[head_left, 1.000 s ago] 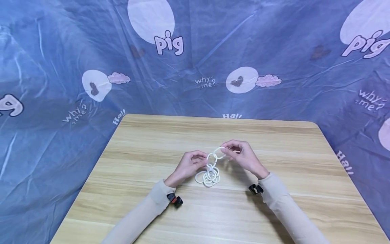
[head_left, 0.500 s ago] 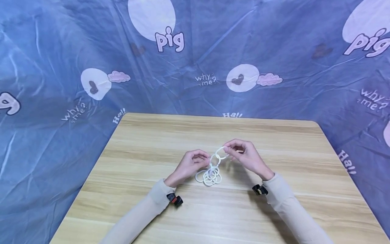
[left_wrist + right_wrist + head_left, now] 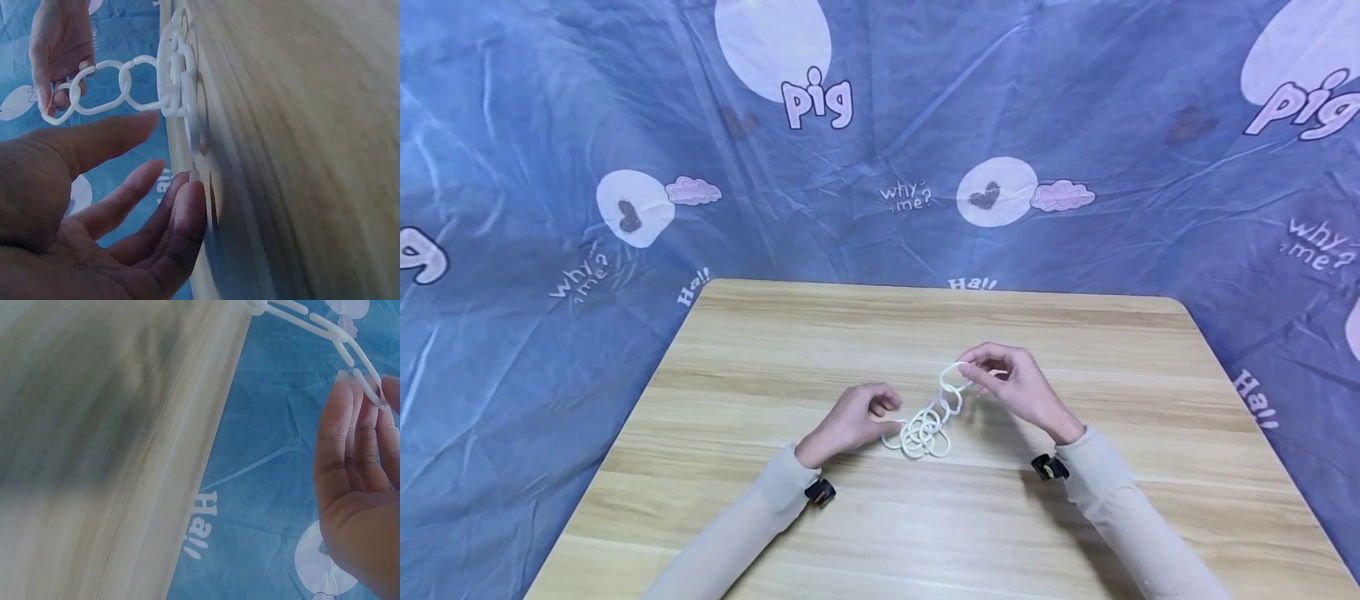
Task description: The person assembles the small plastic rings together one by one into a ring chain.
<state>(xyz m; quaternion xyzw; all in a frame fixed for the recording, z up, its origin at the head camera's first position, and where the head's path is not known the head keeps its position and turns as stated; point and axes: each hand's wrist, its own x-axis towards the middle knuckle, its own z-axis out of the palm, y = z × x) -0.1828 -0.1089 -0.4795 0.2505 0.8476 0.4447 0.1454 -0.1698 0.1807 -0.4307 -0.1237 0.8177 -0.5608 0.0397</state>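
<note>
A chain of white plastic links (image 3: 913, 456) lies partly heaped near the middle of the table, its far end lifted. My right hand (image 3: 1018, 387) pinches the end link (image 3: 370, 355) between thumb and fingers, and a couple of links slope down from it to the heap. On the heap's left side is my left hand (image 3: 852, 422), thumb and fingers apart with nothing between them. The left wrist view shows the left hand's fingers (image 3: 134, 187) loosely bent close to the heaped links (image 3: 165, 69).
The wood-grain table (image 3: 760, 333) has rounded far corners. Behind it and along both sides hangs a blue printed cloth (image 3: 887, 125). Each sleeve has a small black camera at its cuff, such as the right one (image 3: 1049, 467).
My left hand has let go of a link and drawn back down and left. The right hand has moved slightly right, pulling the lifted links out from the heap.
</note>
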